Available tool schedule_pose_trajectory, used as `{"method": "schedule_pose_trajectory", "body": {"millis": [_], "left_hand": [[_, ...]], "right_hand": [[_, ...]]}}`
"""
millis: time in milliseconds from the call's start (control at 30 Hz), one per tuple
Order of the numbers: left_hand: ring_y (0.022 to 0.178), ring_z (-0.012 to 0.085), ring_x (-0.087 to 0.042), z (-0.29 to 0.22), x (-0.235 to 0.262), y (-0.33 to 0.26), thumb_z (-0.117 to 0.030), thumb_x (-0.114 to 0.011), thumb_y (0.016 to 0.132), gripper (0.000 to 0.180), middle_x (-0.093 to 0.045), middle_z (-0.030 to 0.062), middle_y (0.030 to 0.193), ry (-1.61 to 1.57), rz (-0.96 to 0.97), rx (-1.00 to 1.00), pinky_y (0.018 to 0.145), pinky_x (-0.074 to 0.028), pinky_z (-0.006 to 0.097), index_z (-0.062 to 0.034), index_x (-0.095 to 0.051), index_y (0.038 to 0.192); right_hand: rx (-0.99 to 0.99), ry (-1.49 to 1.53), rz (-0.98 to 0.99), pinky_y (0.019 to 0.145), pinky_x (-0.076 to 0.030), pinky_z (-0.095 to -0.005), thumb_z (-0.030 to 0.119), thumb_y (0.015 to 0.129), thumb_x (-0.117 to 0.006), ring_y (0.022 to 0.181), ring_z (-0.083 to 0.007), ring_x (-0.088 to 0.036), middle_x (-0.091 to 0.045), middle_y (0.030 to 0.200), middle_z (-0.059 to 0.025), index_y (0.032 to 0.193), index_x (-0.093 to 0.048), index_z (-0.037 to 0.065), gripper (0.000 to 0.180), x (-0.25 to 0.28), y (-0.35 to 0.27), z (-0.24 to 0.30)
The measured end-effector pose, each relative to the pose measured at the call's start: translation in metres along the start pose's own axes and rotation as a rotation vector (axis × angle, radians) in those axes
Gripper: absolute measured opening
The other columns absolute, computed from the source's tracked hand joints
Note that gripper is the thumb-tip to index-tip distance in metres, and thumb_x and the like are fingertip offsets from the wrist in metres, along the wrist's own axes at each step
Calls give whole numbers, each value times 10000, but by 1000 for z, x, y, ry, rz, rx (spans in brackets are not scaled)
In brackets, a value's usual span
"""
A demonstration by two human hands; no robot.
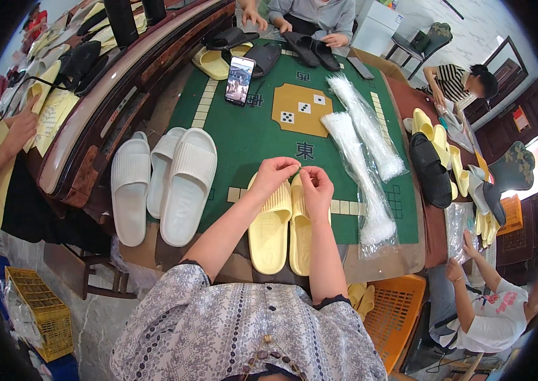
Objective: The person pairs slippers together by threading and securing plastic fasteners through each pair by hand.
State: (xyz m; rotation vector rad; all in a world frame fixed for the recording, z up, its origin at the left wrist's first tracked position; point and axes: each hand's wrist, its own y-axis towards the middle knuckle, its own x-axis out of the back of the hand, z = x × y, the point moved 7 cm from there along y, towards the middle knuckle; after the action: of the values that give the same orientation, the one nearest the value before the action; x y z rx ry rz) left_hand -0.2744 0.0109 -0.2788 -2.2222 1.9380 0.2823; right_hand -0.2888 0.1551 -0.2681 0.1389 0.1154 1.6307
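My left hand (273,176) and my right hand (317,190) meet over a pair of pale yellow slide slippers at the table's near edge. On both, thumb and fingertips are pinched together, and the fingertips nearly touch. Whatever they pinch is too small to make out. The left yellow slipper (269,238) lies under my left wrist, its toe partly covered by the hand. Close beside it, the right yellow slipper (301,251) is partly hidden by my right hand and forearm. Left of my arms are three white slippers, including a front one (188,190) and an outer one (132,197).
A green mat (250,140) covers the table. Clear bags of white strands (361,184) lie right of my hands; a lit phone (239,80) stands beyond. Black slippers (311,51) are near a person opposite. Orange crate (396,311) stands below right, yellow crate (40,311) below left.
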Motion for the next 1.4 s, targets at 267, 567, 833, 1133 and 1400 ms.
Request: {"method": "schedule_pose_trajectory", "body": {"millis": [267, 567, 833, 1133, 1400], "left_hand": [[761, 46, -546, 1, -1, 0, -143, -646, 868, 165, -656, -15, 868, 52, 20, 9, 681, -437, 210, -15, -681, 966], [711, 55, -566, 11, 1, 3, -121, -688, 816, 153, -672, 2, 788, 96, 26, 15, 632, -464, 227, 5, -710, 900], [708, 78, -583, 6, 0, 3, -108, -687, 811, 143, -687, 27, 797, 247, 4, -93, 641, -476, 246, 6, -710, 893], [744, 67, -588, 4, 6, 2, -125, -673, 832, 168, -685, 28, 831, 109, -73, -58, 655, -476, 236, 18, -695, 917], [745, 70, -590, 2, 2, 0, -133, -669, 847, 160, -681, 28, 816, 159, -22, -86, 666, -477, 231, 12, -690, 911]], "right_hand": [[-31, -4, 4, 587, -394, -166, 61, 873, -648, 664, -9, -485, -597, 789, 50, 907, -648, 14, 59, 1, 0, -2], [-18, -4, 19, 583, -389, -163, 46, 865, -630, 652, -7, -484, -584, 760, 56, 869, -639, 9, 39, 1, -1, -5], [-27, -95, 4, 568, -392, -167, 55, 865, -633, 639, -6, -483, -582, 741, 56, 852, -640, 7, 50, 2, -2, -3], [69, -160, -43, 527, -370, -188, 74, 831, -656, 586, -25, -435, -600, 745, 27, 884, -657, 12, 82, 0, -3, 8], [28, -140, -26, 538, -381, -209, 81, 836, -660, 586, -40, -433, -612, 767, 20, 900, -662, 24, 85, 2, -2, -2]]}}
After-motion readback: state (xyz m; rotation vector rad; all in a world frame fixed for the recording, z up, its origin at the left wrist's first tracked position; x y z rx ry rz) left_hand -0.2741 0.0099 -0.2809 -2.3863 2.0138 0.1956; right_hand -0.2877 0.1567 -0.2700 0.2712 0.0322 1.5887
